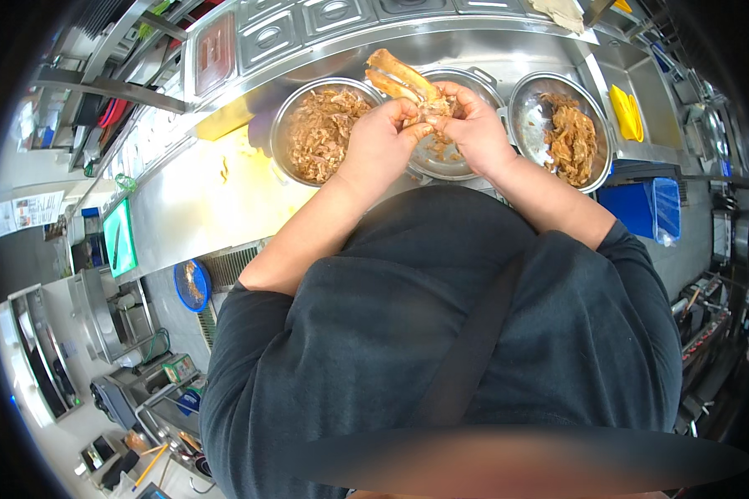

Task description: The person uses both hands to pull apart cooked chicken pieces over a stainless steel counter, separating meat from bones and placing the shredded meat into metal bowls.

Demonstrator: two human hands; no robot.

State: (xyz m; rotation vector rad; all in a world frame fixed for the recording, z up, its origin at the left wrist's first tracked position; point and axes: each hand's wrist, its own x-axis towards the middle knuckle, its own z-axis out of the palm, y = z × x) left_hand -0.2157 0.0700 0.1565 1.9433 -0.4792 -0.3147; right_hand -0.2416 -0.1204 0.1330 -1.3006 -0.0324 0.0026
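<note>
A cooked meat bone (406, 75) with scraps of meat at its lower end is held up over the middle steel pot (444, 167). My left hand (387, 134) pinches the meaty end from the left. From the right, my right hand (477, 128) grips the same end, its fingers close to those of the left. A few meat scraps lie in the middle pot. The left steel bowl (276, 134) is filled with shredded meat (324, 134). In the right steel bowl (527, 134) rests a heap of larger cooked pieces (571, 140).
A yellow cutting board (249, 193) with small scraps lies on the left counter. Behind the bowls runs a row of lidded steel pans (334, 15). Yellow gloves or cloth (625, 113) hang by the sink at right. A blue bin (627, 203) and blue basket (192, 285) stand lower.
</note>
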